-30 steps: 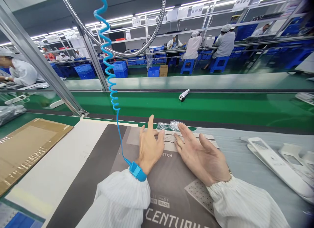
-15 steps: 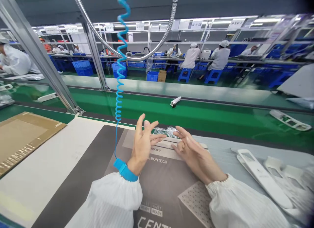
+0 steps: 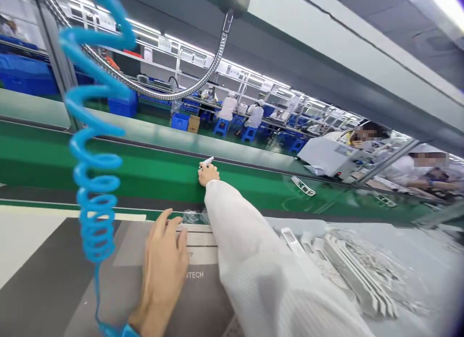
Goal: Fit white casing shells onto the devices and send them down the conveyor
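Far out over the green conveyor belt (image 3: 155, 159), my right hand (image 3: 209, 175) has its fingers curled around a small white elongated device (image 3: 208, 161). Only the device's upper end shows beyond the fingers; the rest is covered. My left hand (image 3: 165, 259) is open, palm down, above the dark grey printed mat (image 3: 203, 296), with nothing in it. A blue wrist strap (image 3: 129, 331) is around that wrist, joined to a coiled blue cord (image 3: 96, 192). Crumpled clear plastic (image 3: 192, 216) lies at the mat's far edge.
White shell parts (image 3: 357, 274) lie in a stack on the right with thin clear bags. Another white shell (image 3: 303, 186) rests on the belt. A metal flexible hose (image 3: 170, 95) hangs overhead. Co-workers (image 3: 254, 115) sit beyond the belt.
My right hand has reached forward from above the mat to the white device on the belt and closed around it. My left hand has turned palm down. The view has swung right and tilted.
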Demonstrator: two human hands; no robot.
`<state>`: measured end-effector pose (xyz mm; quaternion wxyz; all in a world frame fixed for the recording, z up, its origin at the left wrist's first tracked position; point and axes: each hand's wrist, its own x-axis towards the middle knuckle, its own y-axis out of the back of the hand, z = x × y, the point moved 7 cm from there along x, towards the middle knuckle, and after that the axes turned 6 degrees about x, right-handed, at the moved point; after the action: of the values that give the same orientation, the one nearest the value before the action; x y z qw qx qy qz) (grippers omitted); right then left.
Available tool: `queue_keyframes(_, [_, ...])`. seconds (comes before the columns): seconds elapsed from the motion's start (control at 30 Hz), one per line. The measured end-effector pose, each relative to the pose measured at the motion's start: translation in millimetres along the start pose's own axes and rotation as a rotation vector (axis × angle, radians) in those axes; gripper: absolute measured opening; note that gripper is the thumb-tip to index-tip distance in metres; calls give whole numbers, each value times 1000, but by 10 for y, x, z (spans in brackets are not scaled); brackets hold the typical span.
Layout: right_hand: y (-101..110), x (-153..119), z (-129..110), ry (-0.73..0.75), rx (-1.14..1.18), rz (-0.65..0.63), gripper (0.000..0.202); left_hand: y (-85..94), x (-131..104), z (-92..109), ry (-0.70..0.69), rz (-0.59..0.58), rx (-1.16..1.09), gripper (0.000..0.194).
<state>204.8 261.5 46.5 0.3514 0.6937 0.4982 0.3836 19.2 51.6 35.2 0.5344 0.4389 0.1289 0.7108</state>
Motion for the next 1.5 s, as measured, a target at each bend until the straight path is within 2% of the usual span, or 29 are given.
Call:
queue_keyframes(0.13, [-203, 11, -91, 42, -45, -8, 30, 57, 10, 25, -29, 33, 35, 38])
queue_keyframes(0.23, [-160, -142, -182, 111, -19, -11, 19, 80, 24, 35, -38, 47, 33, 39])
queue_keyframes(0.33, [84, -418, -280, 177, 60, 17, 15, 93, 36, 47, -37, 40, 11, 42])
queue_keyframes(0.47, [602, -953, -320, 245, 213, 19, 22, 187, 68, 111, -45, 45, -75, 47])
queue_keyframes(0.53, [816, -1260, -303, 294, 414, -96, 24, 253, 93, 155, -45, 60, -130, 53])
queue_keyframes(0.6, [954, -1582, -291, 355, 698, -301, 25, 278, 113, 203, -44, 37, -198, 58])
queue_keyframes(0.63, [1011, -1736, -273, 375, 830, -393, 26, 256, 114, 230, -41, -16, -243, 59])
queue_keyframes(0.7, [1109, -1985, -180, 386, 979, -469, 31, 129, 71, 311, -40, -237, -349, 55])
queue_keyframes(0.77, [1164, -2142, -17, 364, 949, -405, 34, -25, -52, 424, -47, -515, -449, 45])
queue_keyframes(0.8, [1172, -2199, 72, 351, 867, -354, 33, -67, -115, 478, -55, -605, -483, 39])
queue_keyframes(0.83, [1176, -2245, 156, 339, 777, -295, 32, -79, -156, 516, -57, -637, -496, 34])
queue_keyframes(0.97, [1235, -2382, 296, 428, 529, -58, 24, -51, -202, 578, -65, -585, -446, 23])
queue_keyframes(1.13, [1266, -2461, 153, 595, 68, 210, 13, -32, -183, 543, -96, -520, -326, 19])
queue_keyframes(1.2, [1227, -2483, 72, 639, -48, 258, 10, -46, -171, 513, -101, -505, -292, 18])
queue_keyframes(1.27, [1142, -2505, -7, 686, -94, 230, 11, -68, -143, 453, -68, -487, -272, 17])
queue_keyframes(1.37, [940, -2459, -82, 711, -4, 73, 15, -83, -57, 216, 141, -426, -241, 18])
queue_keyframes(1.43, [779, -2280, -31, 577, 73, -12, 13, -47, 0, 10, 311, -354, -231, 22])
queue_keyframes(1.5, [622, -2020, 89, 377, 57, -21, 13, 1, 42, -142, 417, -290, -270, 25])
